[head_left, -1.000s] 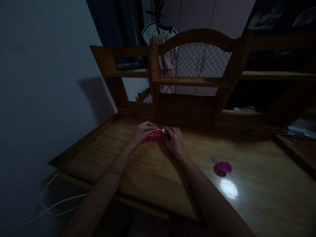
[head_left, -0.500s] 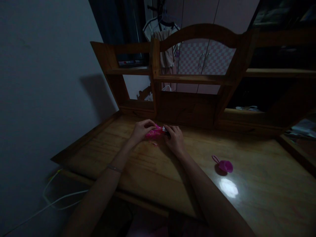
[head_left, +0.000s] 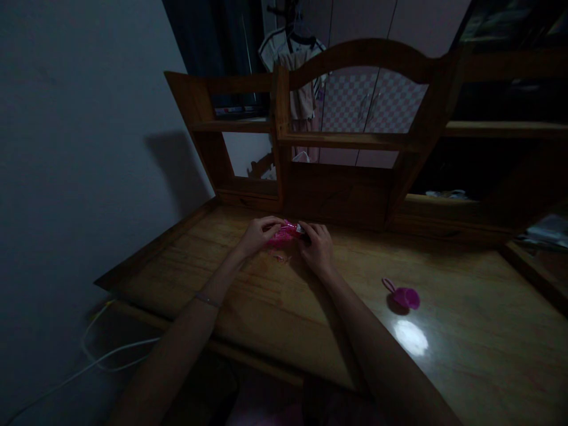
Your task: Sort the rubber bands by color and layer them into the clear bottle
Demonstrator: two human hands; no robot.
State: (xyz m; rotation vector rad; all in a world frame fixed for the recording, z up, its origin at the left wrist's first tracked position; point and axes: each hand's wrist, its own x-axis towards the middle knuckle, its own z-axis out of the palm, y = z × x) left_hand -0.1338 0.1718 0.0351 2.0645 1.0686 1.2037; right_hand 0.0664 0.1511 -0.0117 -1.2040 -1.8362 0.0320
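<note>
Between my hands is a shiny pink thing [head_left: 290, 226] with a silvery piece at its right end; its exact kind is too dim and small to make out. My left hand [head_left: 257, 234] pinches its left side, thumb and fingers bent together. Around the silvery, dark end my right hand [head_left: 318, 245] is closed, its fingertips partly hidden. Directly below lies a bright pink tangled heap [head_left: 280, 238] on the wooden desk [head_left: 266, 302]. Some thin pink scraps [head_left: 279, 258] are scattered just in front of it.
To the right lies a magenta cup-shaped item [head_left: 406, 297] with a loop. A wooden shelf unit [head_left: 337, 195] rises along the desk's back. The wall [head_left: 110, 160] borders the left side, and a white cable [head_left: 119, 348] hangs near the front left edge.
My hands stay close together on the pink thing. My left fingers lifted slightly off, then moved back in toward it. The view has tilted a little downward.
</note>
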